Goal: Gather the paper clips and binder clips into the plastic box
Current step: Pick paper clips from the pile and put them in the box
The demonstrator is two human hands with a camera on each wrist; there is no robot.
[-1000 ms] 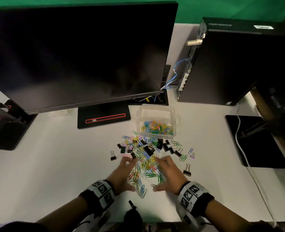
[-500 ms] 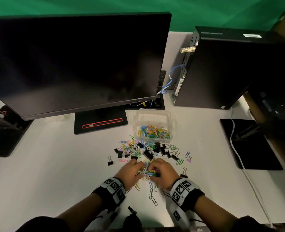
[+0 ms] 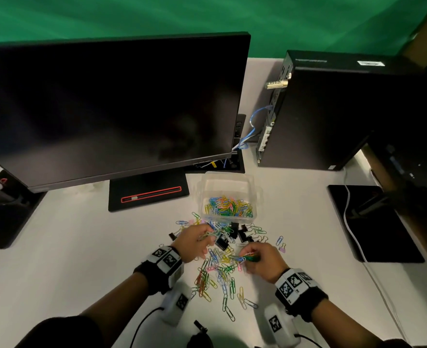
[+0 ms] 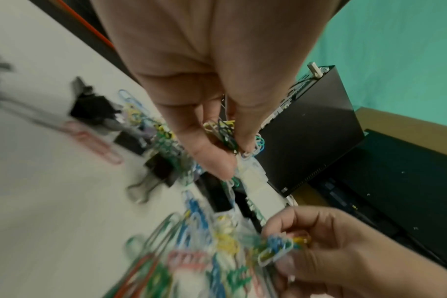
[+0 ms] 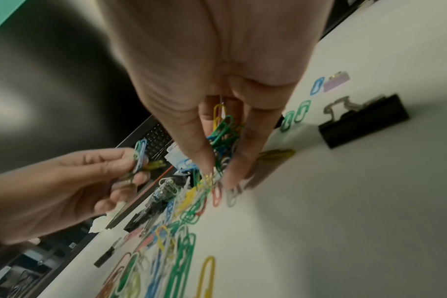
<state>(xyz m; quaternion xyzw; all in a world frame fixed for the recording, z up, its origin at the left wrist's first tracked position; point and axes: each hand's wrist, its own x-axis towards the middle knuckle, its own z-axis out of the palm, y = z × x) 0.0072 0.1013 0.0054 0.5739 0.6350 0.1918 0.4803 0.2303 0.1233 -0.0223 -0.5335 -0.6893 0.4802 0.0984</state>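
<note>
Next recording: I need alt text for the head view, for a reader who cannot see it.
Both hands lift pinched bunches of coloured paper clips, left hand and right hand, above a scattered pile on a white desk. Beyond them a clear plastic box already holds clips, with black binder clips before it.

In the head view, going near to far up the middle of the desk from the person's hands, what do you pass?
Loose paper clips → right hand → left hand → black binder clips → plastic box → cable opening in the desk.
</note>
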